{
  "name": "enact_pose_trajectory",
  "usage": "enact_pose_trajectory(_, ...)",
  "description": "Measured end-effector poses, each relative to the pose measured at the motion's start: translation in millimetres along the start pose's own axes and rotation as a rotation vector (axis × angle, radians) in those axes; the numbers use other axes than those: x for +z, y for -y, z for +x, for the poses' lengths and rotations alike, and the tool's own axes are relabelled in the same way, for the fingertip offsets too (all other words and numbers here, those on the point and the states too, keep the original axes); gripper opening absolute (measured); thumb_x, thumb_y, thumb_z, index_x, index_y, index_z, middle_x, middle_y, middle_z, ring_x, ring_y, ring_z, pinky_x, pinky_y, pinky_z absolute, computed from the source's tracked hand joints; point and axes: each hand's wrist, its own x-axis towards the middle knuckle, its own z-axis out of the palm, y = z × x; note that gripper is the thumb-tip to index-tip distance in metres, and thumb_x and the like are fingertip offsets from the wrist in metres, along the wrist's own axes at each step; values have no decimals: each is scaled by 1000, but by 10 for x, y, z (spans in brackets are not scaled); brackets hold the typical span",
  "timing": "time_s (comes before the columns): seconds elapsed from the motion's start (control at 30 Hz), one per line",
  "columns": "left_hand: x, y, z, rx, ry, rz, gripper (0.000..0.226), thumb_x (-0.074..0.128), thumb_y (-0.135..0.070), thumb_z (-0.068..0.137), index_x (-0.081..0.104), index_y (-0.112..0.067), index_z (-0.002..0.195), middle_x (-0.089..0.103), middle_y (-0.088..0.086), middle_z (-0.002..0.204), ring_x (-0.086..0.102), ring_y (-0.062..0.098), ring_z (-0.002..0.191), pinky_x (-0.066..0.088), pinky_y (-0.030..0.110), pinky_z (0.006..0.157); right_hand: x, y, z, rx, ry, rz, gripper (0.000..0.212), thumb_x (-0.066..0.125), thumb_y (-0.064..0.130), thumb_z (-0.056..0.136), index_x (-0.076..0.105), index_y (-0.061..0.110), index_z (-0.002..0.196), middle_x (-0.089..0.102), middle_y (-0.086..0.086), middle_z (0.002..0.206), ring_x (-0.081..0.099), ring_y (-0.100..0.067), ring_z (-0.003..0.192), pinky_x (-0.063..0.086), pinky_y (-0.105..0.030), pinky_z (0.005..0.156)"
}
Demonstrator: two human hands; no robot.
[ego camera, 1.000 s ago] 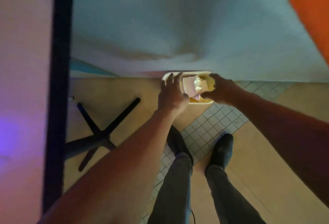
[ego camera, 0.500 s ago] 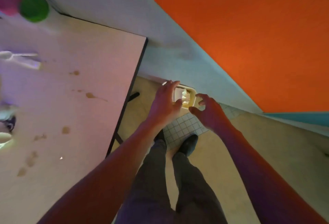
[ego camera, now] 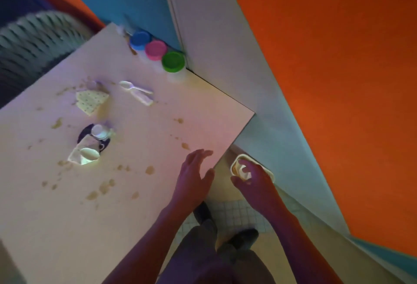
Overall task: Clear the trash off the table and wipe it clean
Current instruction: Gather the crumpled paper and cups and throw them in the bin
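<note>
Head view. Orange and teal walls with a pale grey strip between them; beige floor with a patch of small white tiles under the person's dark shoes. A pale, square-cornered counter (ego camera: 140, 193) fills the left and centre, spotted all over with brown stains (ego camera: 106, 187).

Places given from the counter's near right corner, beside the wall:
- Far along the wall edge, three round tub lids in a row: blue (ego camera: 140, 39), pink (ego camera: 156, 50), green (ego camera: 173, 61).
- Toward the middle of the counter, a clear plastic spoon in a torn clear wrapper (ego camera: 136, 92).
- Left of that, a crumpled pale yellow dotted napkin (ego camera: 91, 101).
- Nearer, a small dark round dish with a white cup-like piece on it (ego camera: 97, 136), touching a crumpled clear wrapper with a pale spoon (ego camera: 85, 155).
- Just off the corner, on the floor against the wall, a cream rectangular bin (ego camera: 269, 172) with crumpled white paper (ego camera: 243, 169) inside.

Left hand (ego camera: 194, 181): over the counter edge just by the corner, fingers straight and spread, grip apart, holding nothing. Whether it touches the surface cannot be told.

Right hand (ego camera: 256, 183): above the bin, partly covering it, fingers loosely curled, grip apart and empty.

Frame is blurred.
</note>
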Motion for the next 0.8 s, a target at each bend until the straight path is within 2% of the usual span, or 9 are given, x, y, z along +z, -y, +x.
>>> enact_pose_trajectory(0.13,-366,243,51,-65,-129,-13,49,67,-21,95,50,-38,138,44,-3,148,47,19,135,51,51,104,198,459,290,-86,119,-49,51,68,39,90,51,31,138,58,2,128,60,-16,108,46,-29,89)
enact_pose_trajectory(0.27,-687,467,115,-136,-241,-26,48,69,-21,94,53,-35,137,46,-1,146,50,21,132,53,52,100,382,818,544,-157,180,-123,50,67,40,90,51,33,137,56,2,125,60,-12,96,46,-27,80)
enact_pose_trajectory(0.43,-1108,776,117,-240,-377,-55,50,73,-18,89,58,-32,134,51,2,140,54,23,125,53,53,95,652,1219,867,-234,258,-204,48,65,42,91,50,35,136,55,3,124,60,-15,98,52,-39,90)
enact_pose_trajectory(0.63,-1414,1046,68,-430,-462,-78,49,71,-14,87,60,-30,132,51,-2,137,52,24,125,45,45,106,898,1448,1164,-287,367,-253,50,65,42,90,50,31,136,54,0,122,59,-17,104,49,-33,91)
enact_pose_trajectory(0.73,-1516,1127,85,-544,-504,-81,49,70,-15,87,60,-30,133,50,0,138,51,24,126,42,37,106,992,1544,1371,-322,423,-273,50,68,38,89,53,28,135,55,-1,121,58,-16,98,42,-25,84)
enact_pose_trajectory(0.8,-1587,1145,80,-622,-528,-94,48,70,-17,89,60,-29,134,49,1,139,51,22,126,40,34,106,1058,1612,1491,-341,457,-284,49,70,36,88,54,27,133,57,-3,120,59,-17,96,43,-26,84)
